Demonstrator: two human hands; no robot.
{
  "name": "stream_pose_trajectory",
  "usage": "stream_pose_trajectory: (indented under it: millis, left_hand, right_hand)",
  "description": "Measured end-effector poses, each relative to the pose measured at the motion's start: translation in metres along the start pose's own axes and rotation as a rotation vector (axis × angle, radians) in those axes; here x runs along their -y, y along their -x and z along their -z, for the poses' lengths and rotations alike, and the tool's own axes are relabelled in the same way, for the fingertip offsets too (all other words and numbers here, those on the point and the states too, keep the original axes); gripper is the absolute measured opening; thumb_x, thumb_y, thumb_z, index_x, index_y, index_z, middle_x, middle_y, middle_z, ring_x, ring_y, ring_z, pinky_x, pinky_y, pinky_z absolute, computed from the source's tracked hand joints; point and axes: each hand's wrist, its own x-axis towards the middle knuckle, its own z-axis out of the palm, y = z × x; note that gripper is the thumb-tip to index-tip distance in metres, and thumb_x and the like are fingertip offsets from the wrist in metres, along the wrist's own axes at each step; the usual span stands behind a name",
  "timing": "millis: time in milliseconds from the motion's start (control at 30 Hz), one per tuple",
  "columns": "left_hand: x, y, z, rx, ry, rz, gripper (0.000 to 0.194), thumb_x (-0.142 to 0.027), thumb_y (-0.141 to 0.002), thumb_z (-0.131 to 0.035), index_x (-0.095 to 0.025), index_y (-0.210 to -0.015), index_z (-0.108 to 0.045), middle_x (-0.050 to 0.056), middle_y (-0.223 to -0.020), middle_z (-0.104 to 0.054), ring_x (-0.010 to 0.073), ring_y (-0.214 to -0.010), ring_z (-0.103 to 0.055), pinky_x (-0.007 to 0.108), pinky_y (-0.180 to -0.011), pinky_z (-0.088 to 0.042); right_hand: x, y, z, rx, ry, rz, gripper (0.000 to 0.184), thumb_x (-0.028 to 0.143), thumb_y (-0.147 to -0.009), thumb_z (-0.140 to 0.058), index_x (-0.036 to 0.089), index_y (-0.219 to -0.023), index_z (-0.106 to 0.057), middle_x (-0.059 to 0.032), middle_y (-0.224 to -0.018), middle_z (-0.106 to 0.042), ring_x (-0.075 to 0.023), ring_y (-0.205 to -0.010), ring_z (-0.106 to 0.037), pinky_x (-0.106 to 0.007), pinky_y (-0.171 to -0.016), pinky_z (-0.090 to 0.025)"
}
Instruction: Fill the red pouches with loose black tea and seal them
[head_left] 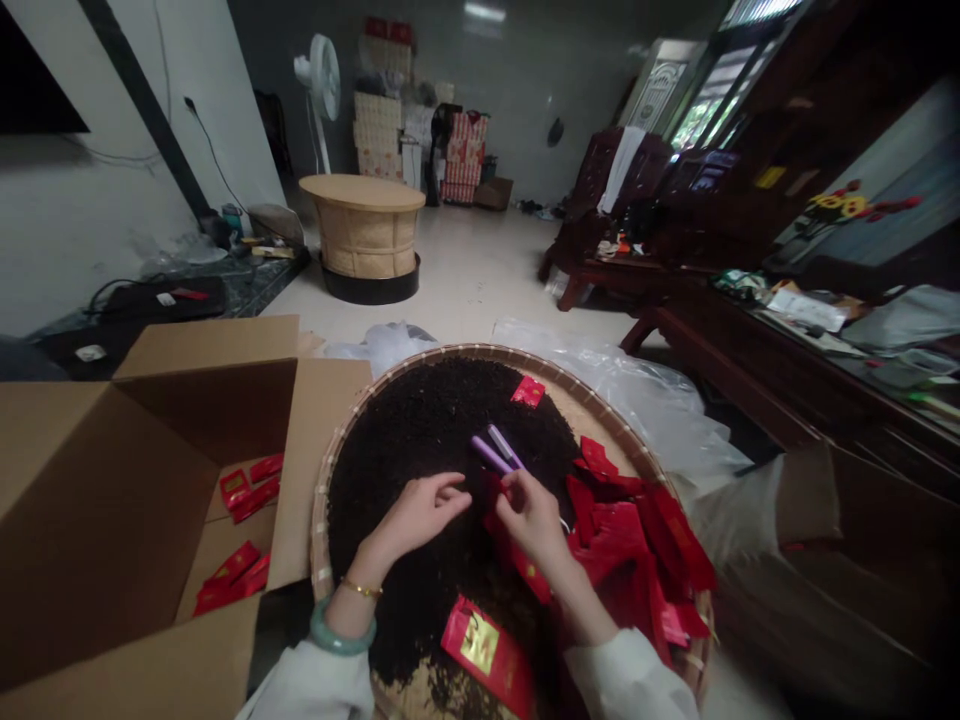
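A round woven bamboo tray [321,510] lies before me, spread with dark loose leaves [412,430] that look like tea. Over the leaves hovers my left hand [421,512], fingers apart and holding nothing. My right hand [534,515] is pinched at the upper edge of a red packet [531,570], partly hidden beneath it. Just beyond its fingers are two slim purple bars [491,452], perhaps one hinged tool, whose near end the hand hides. A larger red packet with a gold label [480,645] rests at the near side. Many red packets [619,535] pile up at the tray's right.
Left of the tray stands an open cardboard box [322,450] with several small red packets [247,490] inside. One small red packet [529,391] sits on the leaves' far side. Clear plastic sheeting [630,390] lies behind the tray. Dark wooden furniture [750,370] is at right.
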Motion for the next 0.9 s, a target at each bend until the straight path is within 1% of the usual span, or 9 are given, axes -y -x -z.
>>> stream_pose_trajectory:
  millis: [67, 100, 200, 267, 333, 400, 500, 733, 900]
  left_hand:
    - [0.002, 0.002, -0.001, 0.158, 0.193, -0.019, 0.041, -0.04, -0.077, -0.063, -0.014, -0.108, -0.065, 0.009, -0.099, -0.07, 0.0197, -0.086, -0.063, 0.03, -0.076, -0.049]
    - [0.003, 0.002, 0.0, 0.181, 0.249, -0.027, 0.039, -0.043, -0.078, -0.061, -0.013, -0.102, -0.066, 0.009, -0.097, -0.07, 0.0195, -0.087, -0.062, 0.03, -0.079, -0.048]
    - [0.006, 0.004, 0.009, 0.091, 0.476, 0.009, 0.046, -0.05, -0.078, -0.06, -0.014, -0.106, -0.064, 0.009, -0.098, -0.068, 0.0191, -0.087, -0.06, 0.03, -0.078, -0.046]
    - [0.007, 0.004, 0.017, 0.073, 0.569, 0.034, 0.054, -0.053, -0.075, -0.062, -0.014, -0.112, -0.062, 0.009, -0.098, -0.068, 0.0193, -0.084, -0.061, 0.029, -0.072, -0.047]
    - [0.008, 0.004, 0.022, 0.082, 0.554, 0.04, 0.056, -0.054, -0.074, -0.062, -0.014, -0.114, -0.06, 0.009, -0.098, -0.067, 0.0193, -0.082, -0.06, 0.029, -0.069, -0.047]
    - [0.007, 0.004, 0.025, 0.08, 0.468, 0.018, 0.054, -0.053, -0.076, -0.061, -0.014, -0.112, -0.061, 0.009, -0.098, -0.067, 0.0194, -0.082, -0.06, 0.03, -0.071, -0.047]
    - [0.002, 0.004, 0.026, 0.054, 0.308, -0.057, 0.044, -0.048, -0.081, -0.056, -0.013, -0.106, -0.063, 0.007, -0.098, -0.067, 0.0204, -0.086, -0.058, 0.033, -0.079, -0.047]
    - [-0.011, 0.001, 0.04, 0.021, 0.146, -0.136, 0.035, -0.04, -0.085, -0.049, -0.013, -0.1, -0.064, 0.005, -0.093, -0.068, 0.0202, -0.085, -0.057, 0.033, -0.081, -0.047]
    - [-0.009, -0.004, 0.043, 0.051, 0.106, -0.138, 0.033, -0.038, -0.085, -0.048, -0.013, -0.096, -0.065, 0.004, -0.085, -0.067, 0.0192, -0.079, -0.056, 0.03, -0.073, -0.046]
  right_hand:
    - [0.021, 0.002, -0.018, -0.015, -0.096, 0.123, 0.01, 0.018, -0.073, -0.051, 0.018, -0.081, -0.056, 0.0002, -0.066, -0.057, -0.0137, -0.056, -0.053, -0.024, -0.053, -0.043]
    - [0.03, 0.002, -0.025, 0.008, -0.133, 0.19, 0.015, 0.017, -0.073, -0.053, 0.018, -0.087, -0.057, -0.0016, -0.072, -0.059, -0.0148, -0.061, -0.055, -0.025, -0.055, -0.046]
    - [0.048, -0.002, -0.035, 0.098, -0.213, 0.311, 0.033, 0.017, -0.079, -0.052, 0.019, -0.113, -0.055, -0.0068, -0.093, -0.059, -0.0164, -0.073, -0.06, -0.027, -0.061, -0.052]
    - [0.053, -0.01, -0.03, 0.062, -0.146, 0.363, 0.043, 0.017, -0.083, -0.05, 0.021, -0.126, -0.049, -0.0107, -0.106, -0.057, -0.0195, -0.085, -0.061, -0.033, -0.071, -0.054]
    - [0.054, -0.019, -0.021, 0.016, 0.009, 0.435, 0.052, 0.016, -0.084, -0.051, 0.023, -0.135, -0.042, -0.0139, -0.121, -0.052, -0.0253, -0.106, -0.054, -0.044, -0.088, -0.05]
    - [0.054, -0.028, -0.014, 0.053, 0.154, 0.516, 0.055, 0.016, -0.083, -0.054, 0.023, -0.137, -0.041, -0.0135, -0.129, -0.051, -0.0291, -0.119, -0.044, -0.053, -0.099, -0.042]
    - [0.053, -0.034, -0.013, 0.099, 0.248, 0.588, 0.044, 0.014, -0.084, -0.054, 0.022, -0.127, -0.053, -0.0117, -0.119, -0.059, -0.0291, -0.117, -0.046, -0.053, -0.097, -0.044]
    - [0.047, -0.034, -0.03, -0.101, 0.263, 0.676, 0.036, 0.014, -0.091, -0.047, 0.02, -0.126, -0.054, -0.0139, -0.118, -0.061, -0.027, -0.111, -0.051, -0.049, -0.091, -0.049]
    - [0.05, -0.042, -0.033, -0.19, 0.276, 0.657, 0.019, 0.019, -0.09, -0.051, 0.019, -0.103, -0.065, -0.0118, -0.095, -0.063, -0.0238, -0.089, -0.055, -0.043, -0.076, -0.051]
